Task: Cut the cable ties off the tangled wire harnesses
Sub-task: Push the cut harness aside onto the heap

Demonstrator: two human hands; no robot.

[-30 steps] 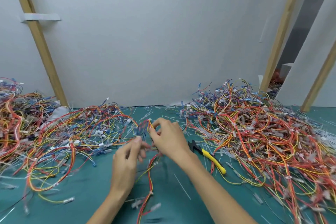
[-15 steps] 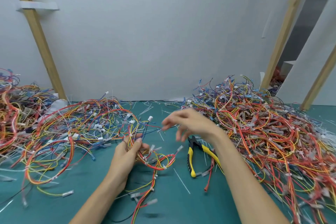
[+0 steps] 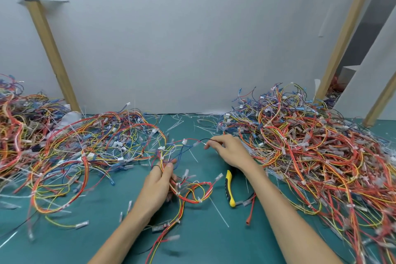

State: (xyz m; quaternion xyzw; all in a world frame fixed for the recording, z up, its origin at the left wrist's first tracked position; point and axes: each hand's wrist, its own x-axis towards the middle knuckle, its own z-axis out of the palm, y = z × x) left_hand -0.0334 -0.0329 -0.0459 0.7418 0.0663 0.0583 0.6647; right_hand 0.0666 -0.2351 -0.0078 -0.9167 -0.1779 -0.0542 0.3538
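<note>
My left hand (image 3: pixel 158 184) is closed around a red, orange and yellow wire harness (image 3: pixel 194 193) at the table's middle; the harness loops to the right and trails toward me. My right hand (image 3: pixel 230 150) pinches a thin black wire (image 3: pixel 206 140) of that same harness and holds it out to the right, above the table. Yellow-and-black cutting pliers (image 3: pixel 229 187) lie on the green mat just under my right wrist, with no hand on them. Small white cable ties show on the harness loop.
A big heap of tangled harnesses (image 3: pixel 317 156) fills the right side. Another spread of harnesses (image 3: pixel 75 152) covers the left. Cut white tie pieces (image 3: pixel 218 212) lie scattered on the green mat (image 3: pixel 90 242). A white wall and wooden posts stand behind.
My right hand left the harness bundle, swung right over the pliers and now pinches a thin black wire. My left hand has kept hold of the harness.
</note>
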